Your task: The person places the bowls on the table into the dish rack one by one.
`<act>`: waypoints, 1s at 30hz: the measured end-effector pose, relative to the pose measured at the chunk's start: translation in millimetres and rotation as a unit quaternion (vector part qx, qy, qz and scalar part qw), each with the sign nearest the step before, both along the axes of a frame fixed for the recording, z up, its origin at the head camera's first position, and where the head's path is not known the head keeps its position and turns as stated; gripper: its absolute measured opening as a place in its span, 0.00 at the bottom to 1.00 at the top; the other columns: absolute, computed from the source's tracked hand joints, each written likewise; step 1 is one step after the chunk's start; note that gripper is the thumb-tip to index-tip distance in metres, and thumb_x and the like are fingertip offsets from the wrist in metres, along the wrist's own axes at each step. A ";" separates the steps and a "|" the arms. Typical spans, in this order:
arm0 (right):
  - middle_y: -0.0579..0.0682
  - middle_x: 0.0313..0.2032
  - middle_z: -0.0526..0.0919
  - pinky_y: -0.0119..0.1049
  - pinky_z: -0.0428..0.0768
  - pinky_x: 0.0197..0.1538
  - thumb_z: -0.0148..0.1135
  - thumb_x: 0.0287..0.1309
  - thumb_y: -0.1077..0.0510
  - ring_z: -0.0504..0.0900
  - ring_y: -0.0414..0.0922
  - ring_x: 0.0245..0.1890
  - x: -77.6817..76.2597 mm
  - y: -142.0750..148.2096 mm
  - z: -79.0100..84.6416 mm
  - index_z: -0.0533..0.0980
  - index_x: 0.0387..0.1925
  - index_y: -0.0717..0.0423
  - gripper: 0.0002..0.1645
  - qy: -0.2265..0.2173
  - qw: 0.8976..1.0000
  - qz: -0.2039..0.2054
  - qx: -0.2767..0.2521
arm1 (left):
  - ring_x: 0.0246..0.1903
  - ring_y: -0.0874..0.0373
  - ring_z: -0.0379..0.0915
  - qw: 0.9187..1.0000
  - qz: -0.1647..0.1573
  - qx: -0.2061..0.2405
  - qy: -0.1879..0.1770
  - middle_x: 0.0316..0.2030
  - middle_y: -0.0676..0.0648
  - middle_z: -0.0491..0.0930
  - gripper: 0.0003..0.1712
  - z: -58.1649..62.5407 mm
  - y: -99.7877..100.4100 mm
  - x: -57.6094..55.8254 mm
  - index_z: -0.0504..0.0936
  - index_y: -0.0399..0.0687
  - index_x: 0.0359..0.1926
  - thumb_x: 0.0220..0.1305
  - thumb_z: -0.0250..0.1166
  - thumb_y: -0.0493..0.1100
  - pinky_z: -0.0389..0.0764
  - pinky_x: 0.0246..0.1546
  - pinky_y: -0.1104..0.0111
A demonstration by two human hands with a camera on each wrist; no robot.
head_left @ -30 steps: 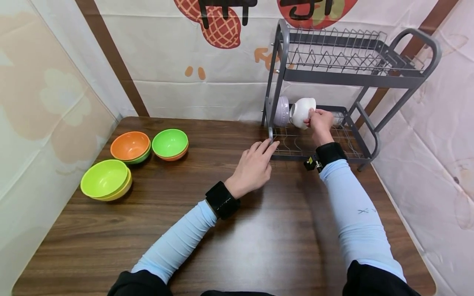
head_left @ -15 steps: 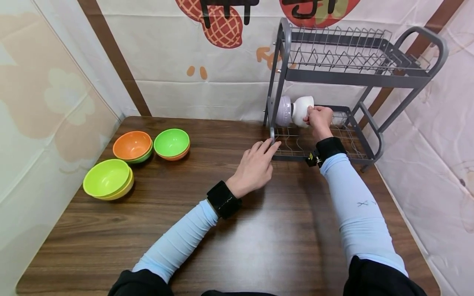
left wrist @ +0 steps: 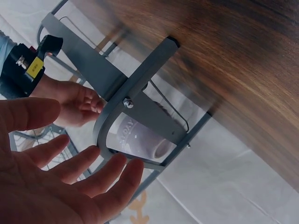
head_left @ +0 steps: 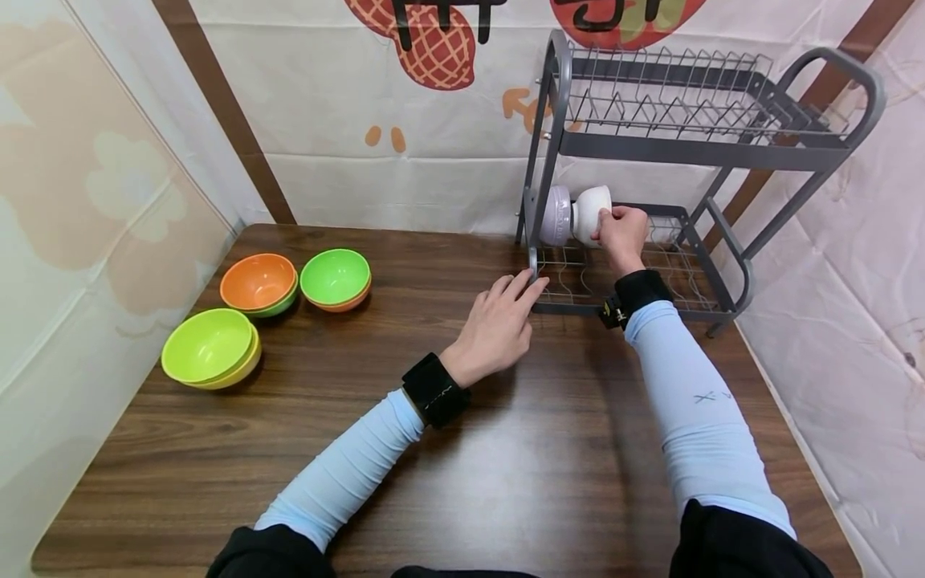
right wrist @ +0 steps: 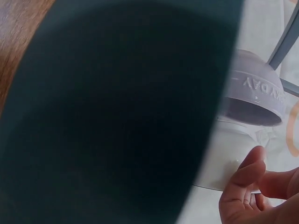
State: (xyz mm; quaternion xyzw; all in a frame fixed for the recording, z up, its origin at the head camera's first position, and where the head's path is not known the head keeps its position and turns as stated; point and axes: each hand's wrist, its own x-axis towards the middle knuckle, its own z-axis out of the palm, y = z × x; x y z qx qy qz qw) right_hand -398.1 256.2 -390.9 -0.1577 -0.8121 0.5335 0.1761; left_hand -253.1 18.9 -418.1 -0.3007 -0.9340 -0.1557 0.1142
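My right hand (head_left: pixel 625 237) pinches a white bowl (head_left: pixel 591 215) by its base on the lower tier of a grey two-tier dish rack (head_left: pixel 701 152). The bowl lies tipped on its side, its mouth facing a lavender bowl (head_left: pixel 555 217) that stands on edge at the rack's left end. In the right wrist view, raised letters show on the lavender bowl (right wrist: pixel 257 88), and a dark shape covers much of the frame. My left hand (head_left: pixel 495 329) has its fingers extended, with the fingertips right at the rack's front left post; its palm (left wrist: pixel 56 182) holds nothing.
To the left on the wooden table (head_left: pixel 405 482) stand stacked bowls: an orange bowl (head_left: pixel 258 282) on a green one, a green bowl (head_left: pixel 336 275) on an orange one, and a lime bowl (head_left: pixel 205 345) on a yellow one. The rack's upper tier (head_left: pixel 672 104) overhangs my right hand.
My right hand has brought the white bowl slightly left, closer to the lavender bowl. The left hand stays at the rack's post. The head view has shifted a little.
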 end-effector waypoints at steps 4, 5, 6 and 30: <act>0.53 0.35 0.83 0.27 0.78 0.32 0.57 0.78 0.54 0.79 0.34 0.19 1.8 -1.1 0.9 0.84 0.56 0.67 0.21 0.001 0.999 -0.002 0.041 | 0.73 0.42 0.61 1.000 0.002 -0.003 -0.004 0.78 0.43 0.61 0.40 -0.4 0.2 -0.5 0.62 0.55 0.81 0.70 0.60 0.38 0.75 0.59 0.47; 0.53 0.34 0.84 0.28 0.77 0.32 0.58 0.78 0.54 0.79 0.33 0.19 2.0 -1.4 1.2 0.84 0.55 0.67 0.21 0.002 0.999 -0.003 0.051 | 0.73 0.42 0.61 1.000 0.002 -0.003 -0.005 0.78 0.43 0.61 0.40 -0.4 0.2 -0.6 0.62 0.55 0.81 0.70 0.60 0.38 0.75 0.59 0.47; 0.53 0.34 0.85 0.28 0.77 0.33 0.57 0.78 0.54 0.79 0.33 0.19 2.3 -1.6 1.2 0.84 0.55 0.67 0.21 0.004 0.998 -0.004 0.060 | 0.73 0.42 0.61 1.000 0.002 -0.003 -0.005 0.78 0.43 0.61 0.40 -0.5 0.2 -0.7 0.62 0.55 0.81 0.70 0.60 0.38 0.76 0.59 0.47; 0.59 0.51 0.86 0.33 0.82 0.37 0.56 0.78 0.56 0.86 0.47 0.35 14.5 1.8 -7.8 0.82 0.58 0.65 0.19 0.081 0.989 0.003 0.126 | 0.73 0.43 0.61 1.000 -0.005 0.014 -0.006 0.78 0.41 0.60 0.36 -1.4 -3.5 0.5 0.66 0.53 0.80 0.74 0.61 0.40 0.77 0.57 0.48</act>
